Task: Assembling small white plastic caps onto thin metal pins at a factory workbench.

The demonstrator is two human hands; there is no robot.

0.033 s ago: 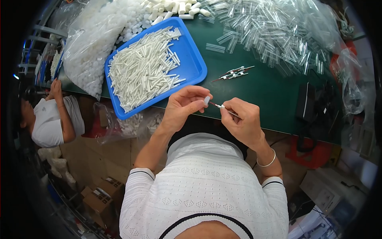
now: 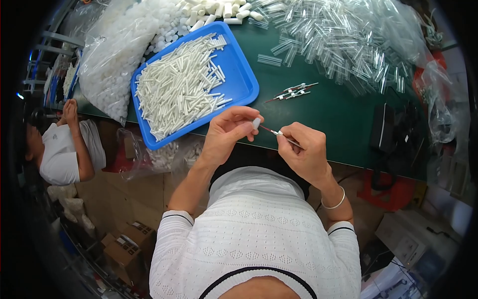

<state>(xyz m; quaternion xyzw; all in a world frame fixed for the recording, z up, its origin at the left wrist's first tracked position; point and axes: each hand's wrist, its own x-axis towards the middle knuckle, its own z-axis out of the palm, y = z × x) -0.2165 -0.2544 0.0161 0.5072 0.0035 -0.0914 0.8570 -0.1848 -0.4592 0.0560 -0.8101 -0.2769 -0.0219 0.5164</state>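
Frame centre: small white plastic-looking piece (image 2: 256,123) pinched by left hand (image 2: 225,135); slender red-and-white rod (image 2: 273,131) pinched by right hand (image 2: 304,149), apparently for steadiness.

white knit top (image 2: 259,224) | 2 short sleeves (image 2: 172,231), dark-striped | black neckline band (image 2: 256,268) | pale bangle (image 2: 342,201)

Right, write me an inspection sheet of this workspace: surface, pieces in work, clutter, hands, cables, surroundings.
Surface: green table, partly covered.
Pieces in work: white piece; thin rod, reddish toward one end; similar rods on the table.
Clutter: blue tray of white sticks; heaped clear tubes; clear bag of white pieces.
Hands: left hand holds the white piece, right hand the rod.
Cables: apparently a dark cord below the table's near edge.
Surroundings: another person, left; boxes, lower left.
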